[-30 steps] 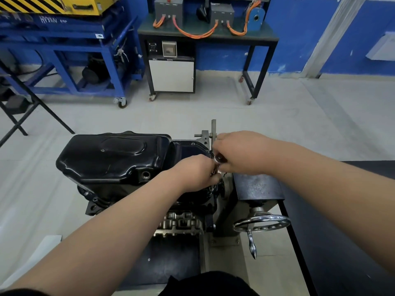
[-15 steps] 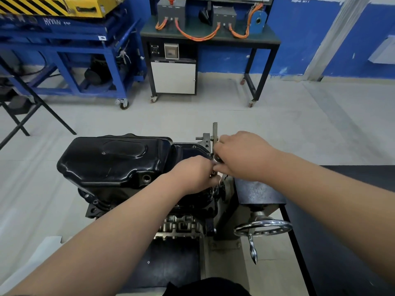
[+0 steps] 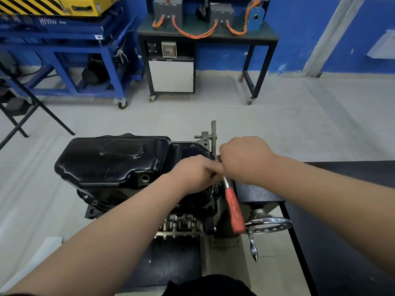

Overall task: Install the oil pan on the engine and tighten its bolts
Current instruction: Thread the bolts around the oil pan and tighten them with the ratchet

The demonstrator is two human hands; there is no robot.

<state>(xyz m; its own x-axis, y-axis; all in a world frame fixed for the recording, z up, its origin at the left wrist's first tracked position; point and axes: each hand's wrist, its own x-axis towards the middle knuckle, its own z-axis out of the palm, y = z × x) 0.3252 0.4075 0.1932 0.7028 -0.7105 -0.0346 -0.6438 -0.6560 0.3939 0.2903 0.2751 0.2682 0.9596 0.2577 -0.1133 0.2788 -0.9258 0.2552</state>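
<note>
Black glossy steel, that's the oil pan (image 3: 111, 161). It's sitting on top of the engine (image 3: 179, 225), with its round drain hole facing the camera. The engine hangs off a stand (image 3: 256, 192) at its right end, above the pale floor (image 3: 277, 129).

Both hands are bunched together at the right end of the pan, right next to the stand. The right hand (image 3: 243, 159) is knuckles up, fingers clenched down over the top end of a wrench (image 3: 234, 210). The wrench's metal shaft pokes out from under that hand. Its red grip hangs down and a bit to the right, ending in front of the chrome handwheel (image 3: 269, 224) on the stand.

The left hand (image 3: 192, 174) reaches in over the near side of the pan with its fingers curled, and the forefinger is touching the right hand. Honestly can't tell if those fingers are actually pinching anything, since that spot is hidden between the two hands.

Further back by the blue wall there's a dark table (image 3: 265, 37) on wheels. It carries grey boxes linked by orange cables (image 3: 192, 34), and there's a white cabinet (image 3: 171, 75) underneath. To the left of that is a blue cart (image 3: 64, 50) with something striped yellow and black on top.
</note>
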